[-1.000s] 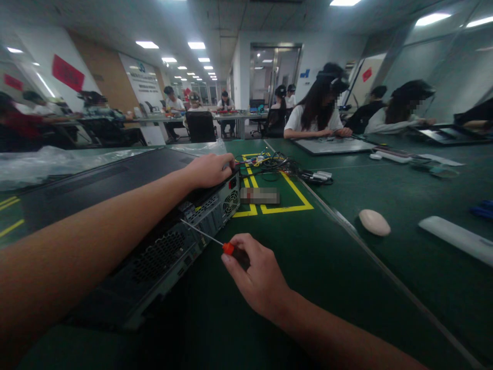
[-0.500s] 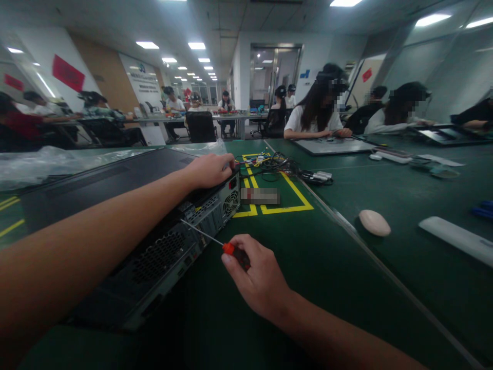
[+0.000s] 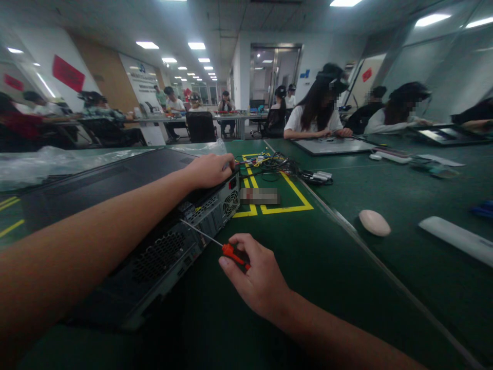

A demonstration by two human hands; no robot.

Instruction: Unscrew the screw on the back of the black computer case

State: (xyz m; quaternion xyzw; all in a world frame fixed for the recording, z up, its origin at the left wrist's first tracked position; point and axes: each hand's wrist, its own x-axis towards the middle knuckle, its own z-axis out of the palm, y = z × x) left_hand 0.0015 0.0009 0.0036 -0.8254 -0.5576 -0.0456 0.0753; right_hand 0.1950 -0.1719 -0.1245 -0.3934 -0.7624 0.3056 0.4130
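Note:
A black computer case [image 3: 154,163] lies on its side, its grey metal back panel [image 3: 211,216] facing me at an angle. Across its top reaches my left arm, and my left hand [image 3: 211,169] is curled closed over the far corner of the cover. My right hand [image 3: 258,272] holds a screwdriver [image 3: 232,252] by its orange and dark handle, thumb and index finger at the front of it. The thin shaft points up and left to the rear edge of the case, above the perforated grille [image 3: 159,257]. Where exactly the tip sits is too dark to tell.
Beyond the case lie a tangle of cables [image 3: 277,162] and a blurred-out small box [image 3: 260,196] on the green table [image 3: 327,257]. To the right are a pale oval object [image 3: 374,222] and a white bar [image 3: 456,239]. Clear plastic wrap [image 3: 42,162] lies behind. Co-workers sit across the table.
The screwdriver handle has turned within my right hand, so more orange shows. My right thumb and index finger are slightly farther apart. My left hand stays put on the case.

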